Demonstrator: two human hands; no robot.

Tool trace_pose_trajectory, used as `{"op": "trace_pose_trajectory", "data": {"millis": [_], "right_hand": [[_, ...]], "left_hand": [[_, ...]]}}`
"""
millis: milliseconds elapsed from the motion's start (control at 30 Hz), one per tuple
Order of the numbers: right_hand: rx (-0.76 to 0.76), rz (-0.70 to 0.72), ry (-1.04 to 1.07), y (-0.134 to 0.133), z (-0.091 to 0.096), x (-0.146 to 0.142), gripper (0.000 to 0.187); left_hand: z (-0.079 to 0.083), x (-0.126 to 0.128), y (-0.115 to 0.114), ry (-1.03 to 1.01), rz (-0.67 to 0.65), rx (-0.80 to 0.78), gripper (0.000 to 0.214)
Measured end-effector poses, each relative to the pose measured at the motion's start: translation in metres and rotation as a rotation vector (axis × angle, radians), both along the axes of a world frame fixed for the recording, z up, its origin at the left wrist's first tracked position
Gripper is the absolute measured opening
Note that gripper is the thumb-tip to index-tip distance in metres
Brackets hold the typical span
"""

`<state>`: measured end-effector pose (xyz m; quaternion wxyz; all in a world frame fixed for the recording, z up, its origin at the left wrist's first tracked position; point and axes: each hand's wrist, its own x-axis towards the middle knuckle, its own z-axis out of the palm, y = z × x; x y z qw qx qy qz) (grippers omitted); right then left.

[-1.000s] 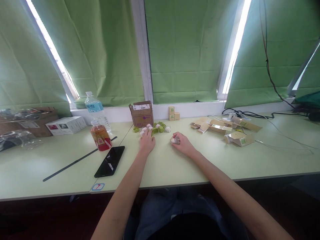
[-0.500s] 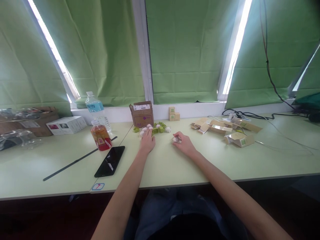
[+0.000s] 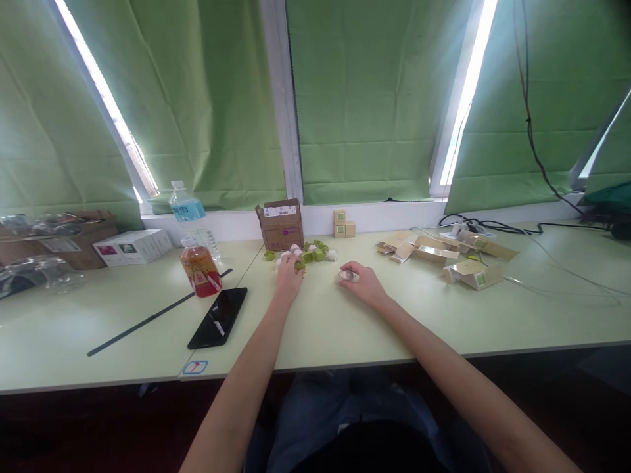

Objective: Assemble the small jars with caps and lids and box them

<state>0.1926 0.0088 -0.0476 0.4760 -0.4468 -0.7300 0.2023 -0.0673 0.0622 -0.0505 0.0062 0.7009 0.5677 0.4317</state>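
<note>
My left hand [image 3: 289,277] reaches into a small pile of green caps and white pieces [image 3: 309,253] in front of a brown cardboard box [image 3: 280,225]. Its fingertips pinch a small green cap [image 3: 299,265]. My right hand [image 3: 362,283] rests on the pale green table [image 3: 345,322] a little to the right, with its fingers closed round a small clear jar [image 3: 347,275].
A black phone [image 3: 218,317], a red drink bottle [image 3: 199,269], a water bottle [image 3: 190,213] and a dark strip [image 3: 148,320] lie to the left. White boxes [image 3: 133,246] stand further left. Tan cartons [image 3: 444,253] lie scattered at right, with cables [image 3: 497,226] by the sill.
My left hand has curled its fingers round a green cap at the pile's edge. My right hand has barely shifted with the jar.
</note>
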Motion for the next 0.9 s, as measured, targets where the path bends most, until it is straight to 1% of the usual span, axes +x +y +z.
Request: {"op": "trace_pose_trajectory", "data": {"millis": [133, 267, 333, 400, 467, 567, 633, 700, 767, 900], "right_hand": [[-0.056, 0.034, 0.112, 0.002, 0.0, 0.0, 0.02], [-0.063, 0.03, 0.147, 0.004, -0.001, 0.0, 0.021], [-0.04, 0.021, 0.156, 0.004, -0.002, -0.001, 0.023], [-0.015, 0.018, 0.195, 0.004, -0.001, -0.002, 0.026], [-0.001, -0.002, 0.275, 0.004, 0.001, -0.002, 0.031], [0.006, -0.07, 0.438, 0.007, 0.005, 0.0, 0.036], [-0.027, -0.089, 0.576, 0.008, 0.008, 0.003, 0.04], [-0.077, -0.09, 0.681, 0.009, 0.01, 0.006, 0.045], [-0.123, -0.097, 0.709, 0.008, 0.011, 0.007, 0.048], [-0.176, -0.103, 0.672, 0.005, 0.013, 0.005, 0.054]], "left_hand": [[0.007, 0.007, -0.005, -0.015, -0.064, 0.1, 0.015], [0.013, 0.021, -0.017, -0.018, -0.214, 0.197, 0.009], [0.014, 0.029, -0.023, -0.021, -0.307, 0.197, 0.008], [0.013, 0.038, -0.028, -0.004, -0.388, 0.149, 0.008], [0.011, 0.045, -0.033, 0.023, -0.434, 0.095, 0.013], [0.011, 0.053, -0.041, 0.044, -0.446, 0.068, 0.03], [0.012, 0.056, -0.047, 0.049, -0.441, 0.049, 0.039], [0.012, 0.056, -0.05, 0.063, -0.429, 0.02, 0.043], [0.012, 0.055, -0.05, 0.084, -0.418, -0.009, 0.045], [0.008, 0.05, -0.043, 0.122, -0.417, -0.059, 0.045]]}}
